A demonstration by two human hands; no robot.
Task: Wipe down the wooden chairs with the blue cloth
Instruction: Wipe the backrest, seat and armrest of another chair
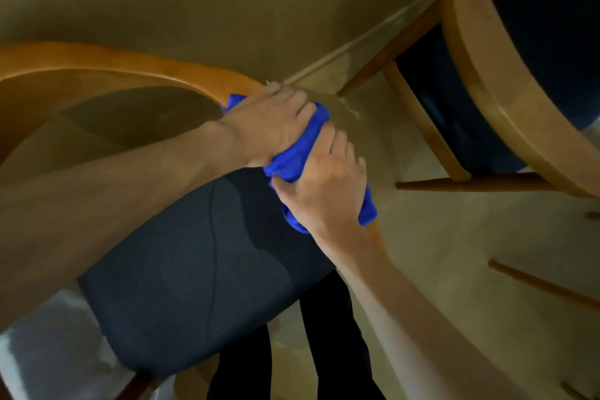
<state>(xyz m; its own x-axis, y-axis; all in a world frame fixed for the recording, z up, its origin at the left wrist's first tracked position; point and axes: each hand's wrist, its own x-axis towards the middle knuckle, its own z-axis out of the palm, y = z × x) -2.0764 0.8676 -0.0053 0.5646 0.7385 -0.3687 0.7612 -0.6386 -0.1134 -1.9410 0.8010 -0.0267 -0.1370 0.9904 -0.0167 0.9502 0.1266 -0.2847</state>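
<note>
We are mid-wipe: both grips, left hand and right hand, are curled round the blue cloth, bunched on the near chair's curved rail. Next move: slide it along the rail.

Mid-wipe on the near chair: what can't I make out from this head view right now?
- Rail of the near chair under the blue cloth: hidden by the cloth, left hand and right hand.
- Fingertips of both hands: curled round the cloth, out of sight.
- Second chair: cut off by the top and right edges.
- Near chair's legs: mostly hidden by its dark seat.
- Dust or wetness on the wood: picture too blurred.
</note>
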